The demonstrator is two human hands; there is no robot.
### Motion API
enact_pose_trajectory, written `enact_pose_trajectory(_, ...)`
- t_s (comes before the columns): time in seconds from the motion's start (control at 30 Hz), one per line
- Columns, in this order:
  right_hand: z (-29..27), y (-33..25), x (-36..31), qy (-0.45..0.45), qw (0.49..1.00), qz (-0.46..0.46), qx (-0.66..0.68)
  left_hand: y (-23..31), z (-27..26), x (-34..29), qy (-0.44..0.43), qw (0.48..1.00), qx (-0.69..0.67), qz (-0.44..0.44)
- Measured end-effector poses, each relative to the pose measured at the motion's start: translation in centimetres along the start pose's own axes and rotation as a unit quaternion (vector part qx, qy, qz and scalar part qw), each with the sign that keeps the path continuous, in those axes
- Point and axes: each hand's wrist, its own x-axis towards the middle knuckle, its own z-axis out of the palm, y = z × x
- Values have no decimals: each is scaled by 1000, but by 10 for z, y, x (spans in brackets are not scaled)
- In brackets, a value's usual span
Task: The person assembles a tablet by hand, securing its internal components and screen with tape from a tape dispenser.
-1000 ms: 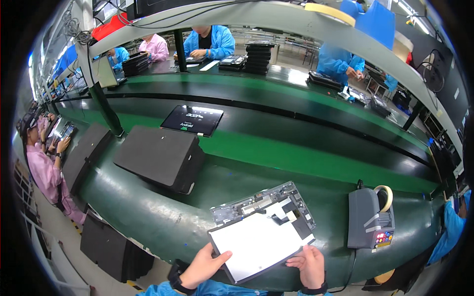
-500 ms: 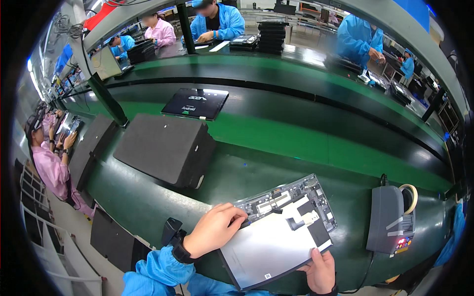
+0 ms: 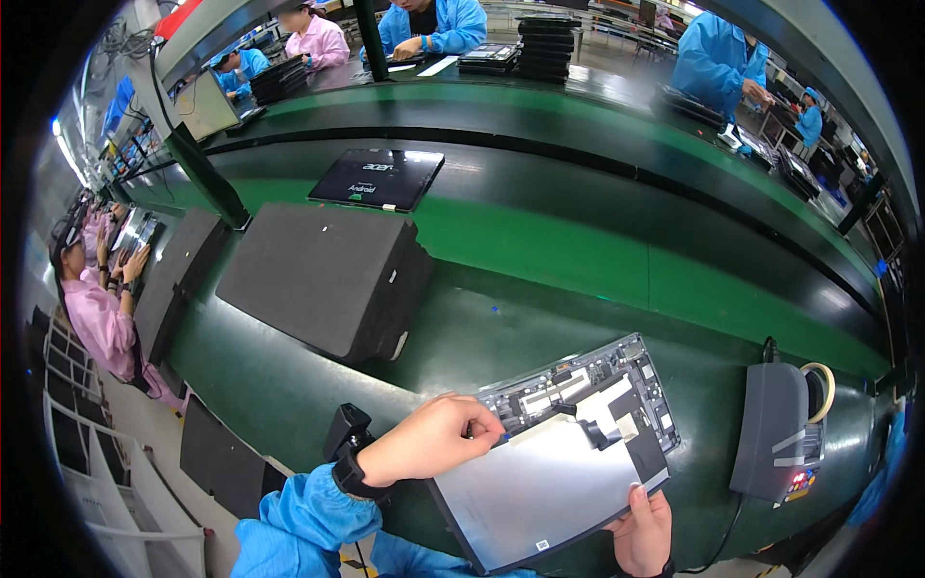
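Note:
An opened tablet (image 3: 554, 482) lies tilted low in front of me. Its silver display back covers the near part, and a bare circuit board (image 3: 578, 380) shows along the far edge. My right hand (image 3: 644, 530) grips the near right corner, thumb on top. My left hand (image 3: 438, 438) is over the tablet's left side, thumb and forefinger pinched together where the silver panel meets the board. A tiny blue bit shows at those fingertips; what they hold is too small to name. Black and cream tape (image 3: 602, 433) lies right of the middle.
A grey tape dispenser (image 3: 771, 433) with a tape roll stands right on the green bench. Dark foam blocks (image 3: 313, 275) sit left, and a finished-looking tablet (image 3: 378, 180) lies screen up on the conveyor. A metal post (image 3: 207, 178) rises at left. Several people work beyond and at left.
The whole view has shifted a little, so the tablet and bench things appear farther right. Both hands stay at the tablet; the left remains pinched near the board, and the right keeps its grip.

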Motion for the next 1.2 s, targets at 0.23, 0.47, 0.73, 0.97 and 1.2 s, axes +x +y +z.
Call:
enact_pose_trajectory(0.23,1,2,-2,2,1000,-8,11,1,2,4,-37,995,-73,-51)
enact_pose_trajectory(0.47,4,2,-6,-10,1000,-12,26,1,0,5,-74,986,-121,-89)
enact_pose_trajectory(0.73,3,2,-7,-18,999,-15,25,7,-5,2,-79,983,-123,-112)
enact_pose_trajectory(0.97,-4,3,-3,-10,999,-18,32,11,-3,7,-74,990,-83,-86)
enact_pose_trajectory(1.2,-7,6,-3,-2,999,-30,35,17,5,0,10,998,-59,4)
